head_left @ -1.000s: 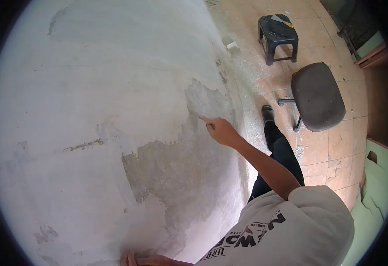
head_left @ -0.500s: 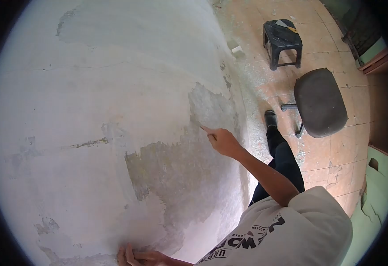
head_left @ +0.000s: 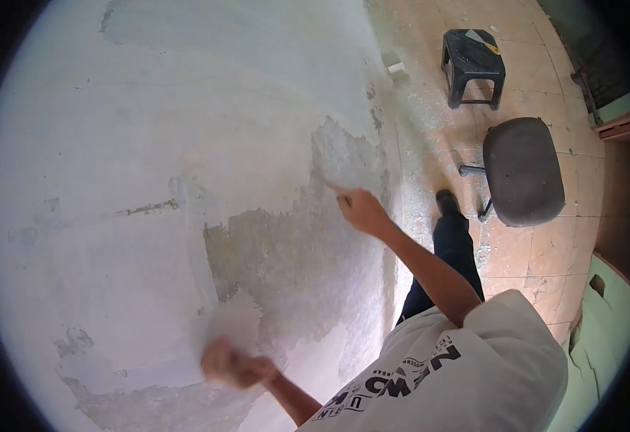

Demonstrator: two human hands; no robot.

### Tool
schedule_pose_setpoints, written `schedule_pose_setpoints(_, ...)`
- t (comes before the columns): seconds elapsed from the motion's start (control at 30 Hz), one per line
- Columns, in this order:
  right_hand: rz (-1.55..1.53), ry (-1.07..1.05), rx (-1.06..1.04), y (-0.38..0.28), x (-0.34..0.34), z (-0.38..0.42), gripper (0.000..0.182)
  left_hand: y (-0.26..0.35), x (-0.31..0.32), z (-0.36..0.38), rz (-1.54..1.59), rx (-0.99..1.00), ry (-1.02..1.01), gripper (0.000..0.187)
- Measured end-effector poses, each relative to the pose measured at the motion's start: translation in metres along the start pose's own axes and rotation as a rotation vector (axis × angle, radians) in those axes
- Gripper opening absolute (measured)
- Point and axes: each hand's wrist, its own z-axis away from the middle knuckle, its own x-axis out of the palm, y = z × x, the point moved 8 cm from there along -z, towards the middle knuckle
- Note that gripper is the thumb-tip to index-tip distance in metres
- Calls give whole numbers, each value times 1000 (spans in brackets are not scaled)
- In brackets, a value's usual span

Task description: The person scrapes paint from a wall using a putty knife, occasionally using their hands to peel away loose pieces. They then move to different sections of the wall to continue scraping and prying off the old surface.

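My right hand point(head_left: 363, 210) is closed, its forefinger stretched toward the wall point(head_left: 135, 129) at the edge of a bare grey patch point(head_left: 344, 155). A dark spot shows among its curled fingers; I cannot tell what they hold. Lower down, my left hand point(head_left: 237, 365) is smeared by motion in front of the same wall, below a larger worn patch point(head_left: 286, 266). Its fingers do not show clearly. The wall has pale, uneven paint with flaked areas and a short crack point(head_left: 149, 208).
A dark plastic stool point(head_left: 473, 68) stands on the tiled floor, with a yellow-handled scraper point(head_left: 483, 42) lying on it. Nearer is a brown-grey chair seat point(head_left: 524, 173). Pale flakes point(head_left: 430, 144) litter the floor along the wall, close to my foot point(head_left: 447, 203).
My left hand has moved up in the view, away from the bottom edge, and is now blurred. My right hand stays at nearly the same patch. The view has shifted slightly.
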Motion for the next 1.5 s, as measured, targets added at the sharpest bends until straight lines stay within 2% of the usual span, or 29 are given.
schedule_pose_setpoints(0.03, 4, 0, -1, -5, 0, 8, 51, 11, 33, 4, 61, 7, -196, 22)
schedule_pose_setpoints(0.07, -39, -3, -11, -11, 2, 19, 51, 27, 66, -2, 134, -66, -379, 32)
schedule_pose_setpoints(0.1, -84, -8, -19, -15, 2, 21, 50, 42, 85, -11, 217, -69, -458, 41)
schedule_pose_setpoints(0.23, -76, -2, 0, -5, -9, -19, 52, 40, 120, -22, 301, -145, -437, 44)
schedule_pose_setpoints(0.3, -69, -47, -2, -15, -16, -18, 53, 53, 160, -10, 93, 61, -646, 48)
schedule_pose_setpoints(0.4, -67, -86, -18, -11, -4, -4, 55, 58, 192, 13, 260, 18, -720, 49)
schedule_pose_setpoints(0.53, -98, -45, -10, -4, -14, -27, 60, 54, 197, 14, 148, 8, -586, 42)
schedule_pose_setpoints(0.73, -107, -172, 56, -17, -5, 1, 55, 63, 213, 16, -58, 100, -638, 38)
schedule_pose_setpoints(0.83, -135, -84, 60, -9, -30, -32, 56, 62, 213, 17, -67, 86, -616, 37)
schedule_pose_setpoints(0.93, -74, -110, 16, -8, -8, -11, 54, 63, 218, 19, -56, 83, -640, 36)
schedule_pose_setpoints(1.1, -122, -102, 21, -14, -29, -15, 58, 62, 217, 20, -36, 55, -626, 36)
schedule_pose_setpoints(1.27, -140, -117, 11, -27, -12, 13, 57, 64, 219, 14, 52, 51, -607, 37)
schedule_pose_setpoints(1.37, -107, -173, 32, -22, -17, 13, 53, 61, 211, 21, 93, 9, -601, 38)
schedule_pose_setpoints(1.47, -164, -121, 26, -25, -23, 15, 53, 63, 207, 14, 134, -2, -597, 39)
schedule_pose_setpoints(1.5, -162, -121, 24, -27, -27, 20, 51, 57, 202, 15, 204, -68, -578, 40)
